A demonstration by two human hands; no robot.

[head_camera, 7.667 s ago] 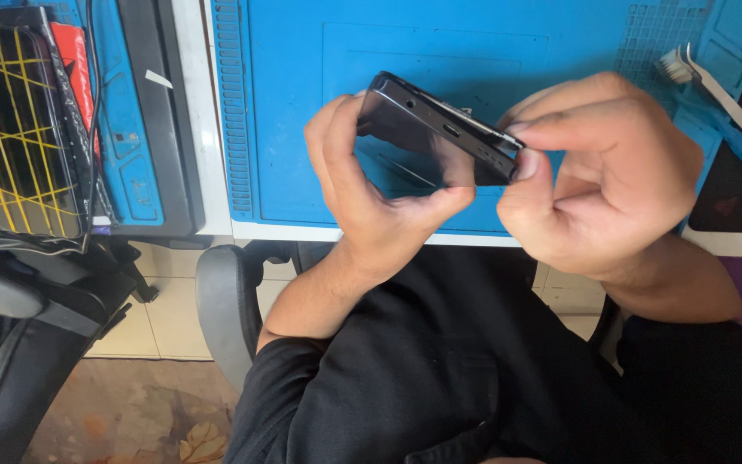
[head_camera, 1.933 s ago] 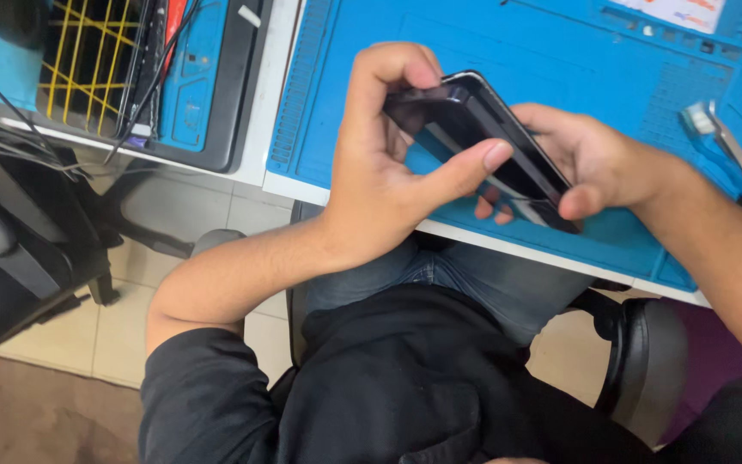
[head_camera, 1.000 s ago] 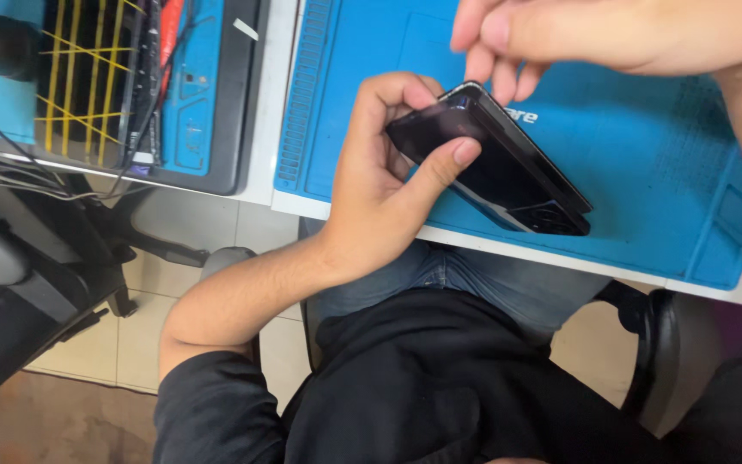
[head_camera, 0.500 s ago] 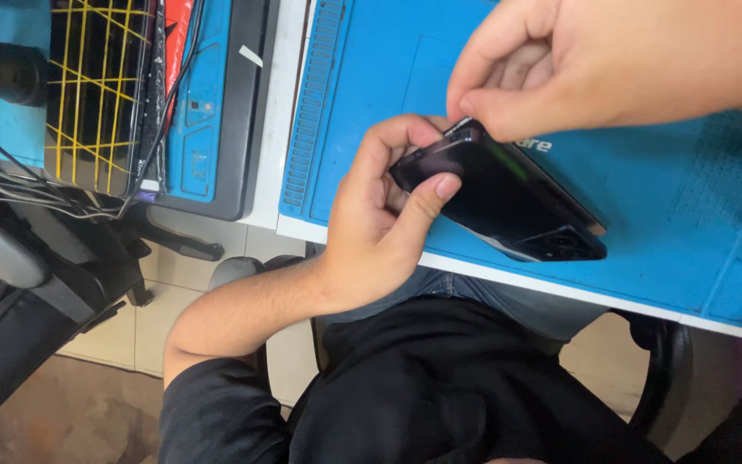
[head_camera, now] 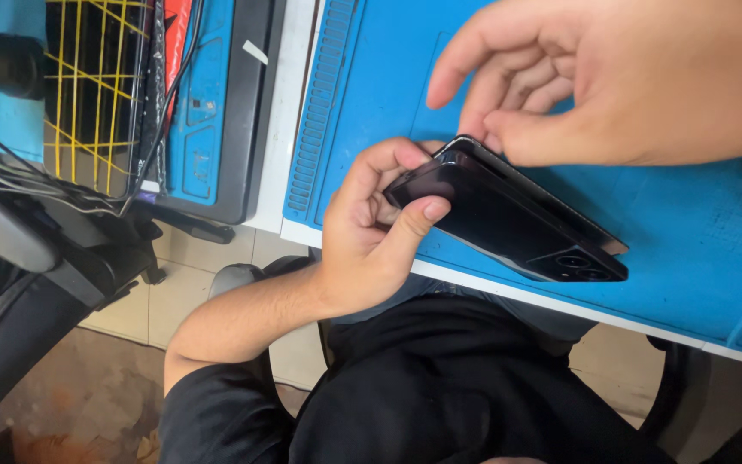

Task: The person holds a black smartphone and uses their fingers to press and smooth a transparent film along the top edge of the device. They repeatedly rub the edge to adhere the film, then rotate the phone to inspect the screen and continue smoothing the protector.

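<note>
Fingers of the left hand [head_camera: 371, 232] are gripping one end of a dark smartphone [head_camera: 508, 215] held tilted just above the blue work mat [head_camera: 689, 232], while the right hand [head_camera: 611, 77] is pinching its upper corner with thumb and curled fingertips.

Your left hand [head_camera: 371, 232] grips the dark phone [head_camera: 508, 219] over the blue mat [head_camera: 697, 249]; your right hand [head_camera: 629, 77] pinches its upper corner.

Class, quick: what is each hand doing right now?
Left hand: closed on one end of the dark phone, thumb across its back.
Right hand: thumb and fingertips at the phone's upper edge; grip cannot be told.
</note>
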